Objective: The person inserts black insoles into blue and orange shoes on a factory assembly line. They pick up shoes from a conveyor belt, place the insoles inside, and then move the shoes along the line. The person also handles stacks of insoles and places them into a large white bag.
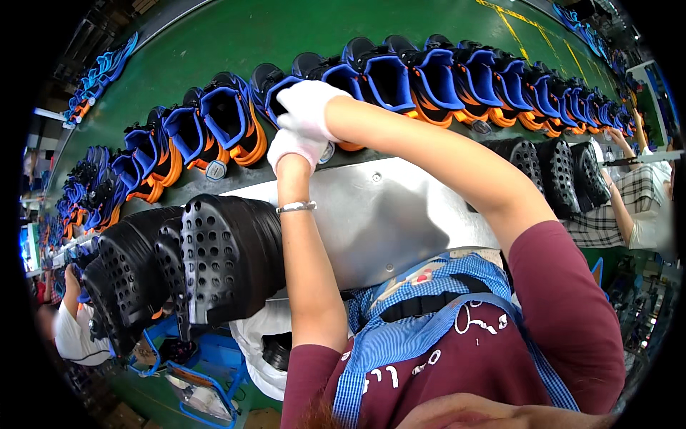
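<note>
A white-gloved pair of hands meets over one shoe (269, 84), black with a blue lining, in a long row. My right hand (309, 107) reaches across from the right, its fingers curled over the collar of that shoe and hiding much of its opening. Just below, touching it, my left hand (296, 150) is closed, with its fingertips hidden under the right hand. Whatever the left fingers hold cannot be seen. Beside my hands on the left stands another shoe (232, 118) with a blue lining and orange heel.
Behind a bare metal plate (357, 207), the shoe row (475, 79) curves away both ways. Black perforated blocks (221, 257) stand close by my left forearm; more blocks (554, 171) are at the right. Other people (632, 207) work at both sides. A blue frame (207, 372) stands lower left.
</note>
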A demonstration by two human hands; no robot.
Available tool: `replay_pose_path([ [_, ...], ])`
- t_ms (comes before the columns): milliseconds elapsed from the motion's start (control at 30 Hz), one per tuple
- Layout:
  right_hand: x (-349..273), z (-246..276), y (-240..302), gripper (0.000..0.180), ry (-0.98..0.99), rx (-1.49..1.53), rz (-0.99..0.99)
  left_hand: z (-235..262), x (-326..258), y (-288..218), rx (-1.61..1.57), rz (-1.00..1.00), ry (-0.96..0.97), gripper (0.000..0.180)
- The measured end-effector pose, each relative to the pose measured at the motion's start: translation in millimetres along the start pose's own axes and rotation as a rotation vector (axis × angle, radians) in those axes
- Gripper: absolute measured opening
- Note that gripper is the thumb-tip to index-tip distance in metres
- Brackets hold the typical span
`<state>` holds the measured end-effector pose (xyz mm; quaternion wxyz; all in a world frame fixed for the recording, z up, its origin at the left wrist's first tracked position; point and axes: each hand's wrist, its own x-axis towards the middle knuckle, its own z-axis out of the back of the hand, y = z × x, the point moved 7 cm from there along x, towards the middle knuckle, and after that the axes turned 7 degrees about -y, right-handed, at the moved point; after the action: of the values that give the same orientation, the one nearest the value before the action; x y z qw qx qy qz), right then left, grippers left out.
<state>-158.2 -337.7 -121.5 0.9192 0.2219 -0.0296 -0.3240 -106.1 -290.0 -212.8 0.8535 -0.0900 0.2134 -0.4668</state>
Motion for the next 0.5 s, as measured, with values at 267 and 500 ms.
replay_pose_path([
  [267,-244.3,95.4,-43.7,0.039,-0.333,0.008,0.039,78.2,-53.5,-52.3,0.114,-0.114,-0.641,0.055],
  [500,-391.1,167.5,-67.0,0.03,-0.517,0.011,-0.312,70.6,2.1,-67.6,-0.362,-0.253,-0.582,0.037],
])
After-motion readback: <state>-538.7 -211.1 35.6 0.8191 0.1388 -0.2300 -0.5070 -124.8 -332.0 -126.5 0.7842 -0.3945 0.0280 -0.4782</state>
